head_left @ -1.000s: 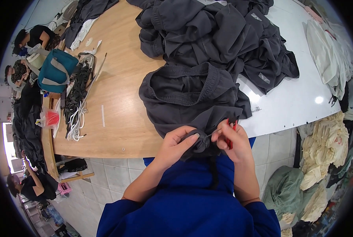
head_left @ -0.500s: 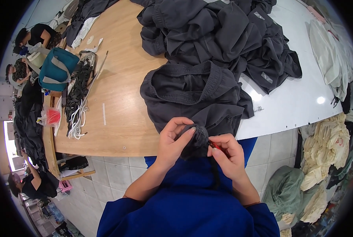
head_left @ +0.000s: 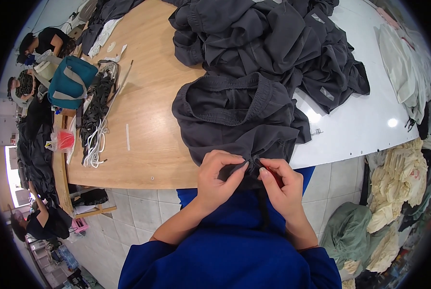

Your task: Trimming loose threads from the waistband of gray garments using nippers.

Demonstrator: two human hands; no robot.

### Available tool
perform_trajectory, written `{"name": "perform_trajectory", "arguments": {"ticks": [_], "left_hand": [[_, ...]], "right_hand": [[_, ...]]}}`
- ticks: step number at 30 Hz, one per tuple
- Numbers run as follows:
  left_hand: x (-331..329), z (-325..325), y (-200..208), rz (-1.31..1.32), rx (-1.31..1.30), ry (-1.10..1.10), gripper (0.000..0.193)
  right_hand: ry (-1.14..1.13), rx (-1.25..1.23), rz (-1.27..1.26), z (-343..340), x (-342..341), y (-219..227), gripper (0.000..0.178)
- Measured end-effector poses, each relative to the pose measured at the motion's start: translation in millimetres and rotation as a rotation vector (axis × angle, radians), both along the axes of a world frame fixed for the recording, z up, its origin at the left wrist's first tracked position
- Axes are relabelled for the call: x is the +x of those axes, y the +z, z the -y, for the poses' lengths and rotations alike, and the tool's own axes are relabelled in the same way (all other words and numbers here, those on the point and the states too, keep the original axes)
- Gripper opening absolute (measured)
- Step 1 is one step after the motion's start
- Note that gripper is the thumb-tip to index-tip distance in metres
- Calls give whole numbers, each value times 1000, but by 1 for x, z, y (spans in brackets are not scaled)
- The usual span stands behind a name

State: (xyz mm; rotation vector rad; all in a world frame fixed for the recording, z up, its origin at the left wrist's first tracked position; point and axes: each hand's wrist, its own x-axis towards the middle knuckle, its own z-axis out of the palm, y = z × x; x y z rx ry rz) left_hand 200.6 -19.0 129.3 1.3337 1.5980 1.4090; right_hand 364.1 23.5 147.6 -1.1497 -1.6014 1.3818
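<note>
Dark grey trousers (head_left: 225, 137) with a gathered elastic waistband lie over the table's near edge. The waistband opening faces up, and the near part is bunched between my hands. My left hand (head_left: 219, 177) pinches a fold of this cloth between thumb and fingers. Close beside it, my right hand (head_left: 282, 185) pinches the same gathered spot. A slim red tool (head_left: 275, 176) is tucked in the right palm; its kind is mostly hidden by the fingers. Below the cloth, a dark cord (head_left: 263, 207) hangs down in front of my blue clothing.
More dark grey garments (head_left: 254, 41) are heaped beyond the trousers. On the wooden table (head_left: 148, 106) at left lie black and white cords (head_left: 96, 144) and a teal bag (head_left: 72, 82). Cream cloth (head_left: 398, 178) and green cloth (head_left: 348, 231) are piled at right. Several people work at far left.
Both hands have moved slightly up, and the right has come closer to the left. The right now pinches the cloth, and the red tool shows less between its fingers.
</note>
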Motion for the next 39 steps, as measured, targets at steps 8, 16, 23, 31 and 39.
{"name": "perform_trajectory", "arguments": {"ticks": [8, 16, 23, 31, 39], "left_hand": [[3, -7, 6, -553, 347, 21, 27], [5, -5, 7, -675, 337, 55, 19], [6, -4, 8, -735, 346, 76, 13], [6, -2, 9, -749, 354, 86, 15], [4, 7, -1, -124, 189, -42, 17]], "right_hand": [[-34, -35, -37, 3, -4, 0, 16], [-59, 73, 55, 2, -5, 6, 17], [-55, 28, 50, 1, -2, 6, 16], [-77, -29, -18, 3, -1, -1, 13], [-56, -280, -444, -2, 3, -9, 20]]}}
